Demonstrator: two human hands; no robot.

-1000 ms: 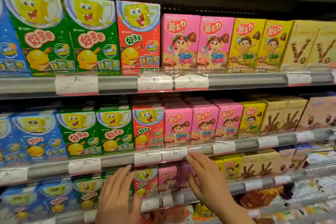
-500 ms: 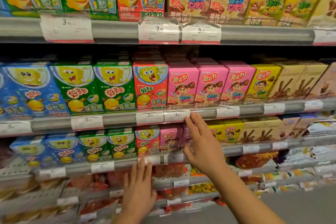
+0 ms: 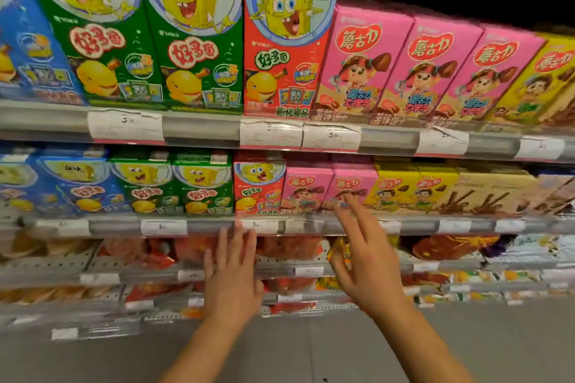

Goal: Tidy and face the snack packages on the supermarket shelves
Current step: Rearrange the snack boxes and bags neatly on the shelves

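Neither hand holds anything. The right hand (image 3: 362,261) is raised with its fingers spread and nearly straight, its fingertips (image 3: 350,205) over the lower front of a small pink cardboard snack box with a cartoon girl on it (image 3: 353,190); motion blur makes it impossible to say whether they touch the box or only hover in front of it. The left hand (image 3: 231,277) is flat and open, its fingers reaching up to the grey metal shelf rail with white price tags (image 3: 193,225) directly beneath the boxes.

Just left of the right fingertips stands a second pink box (image 3: 306,190), and left of that a red cardboard box printed with a yellow cartoon sponge (image 3: 258,186), which sits right above the left hand's fingertips. To the right of the right hand are yellow boxes of the same kind (image 3: 395,190). Above both hands, on the next shelf up, larger pink boxes (image 3: 361,62) stand in an even row.

The step in hand looks like facing this lower row, which already seems fairly flush. The next move probably calls for settling the fingers on the pink box's front and nudging it level with its neighbours, gently enough not to tip it backward.
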